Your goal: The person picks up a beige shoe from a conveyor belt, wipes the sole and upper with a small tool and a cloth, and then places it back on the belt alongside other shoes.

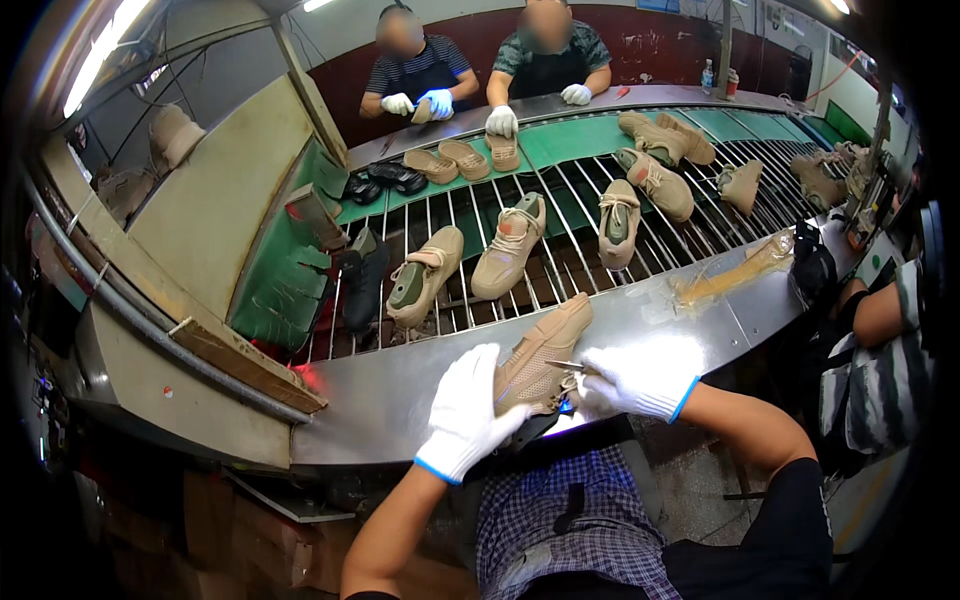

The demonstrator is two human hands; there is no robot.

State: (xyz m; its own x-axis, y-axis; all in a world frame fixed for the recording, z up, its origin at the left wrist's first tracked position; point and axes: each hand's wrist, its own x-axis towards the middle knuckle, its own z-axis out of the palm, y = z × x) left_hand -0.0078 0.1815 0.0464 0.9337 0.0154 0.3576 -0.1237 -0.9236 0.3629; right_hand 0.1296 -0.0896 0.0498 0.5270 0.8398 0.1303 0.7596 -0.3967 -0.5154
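A tan mesh sneaker (543, 352) lies on its side at the near metal edge, its sole toward the far left and its opening toward me. My left hand (462, 410), in a white knit glove with a blue cuff, grips the shoe's left side and heel end. My right hand (640, 382), gloved alike, is closed round a slim pointed metal tool (567, 366). The tool's tip reaches the shoe's upper near the laces; whether it touches cannot be made out. A bluish light (566, 406) glows by the shoe's opening, partly hidden.
Beyond the metal ledge (370, 400), a rod conveyor (570, 262) carries several tan sneakers (510, 247) and a black shoe (362, 280). Soles (464, 159) lie on the green belt (560, 140). Two gloved people work opposite; another person's arm (880, 312) shows at right. A panelled machine housing (180, 390) stands left.
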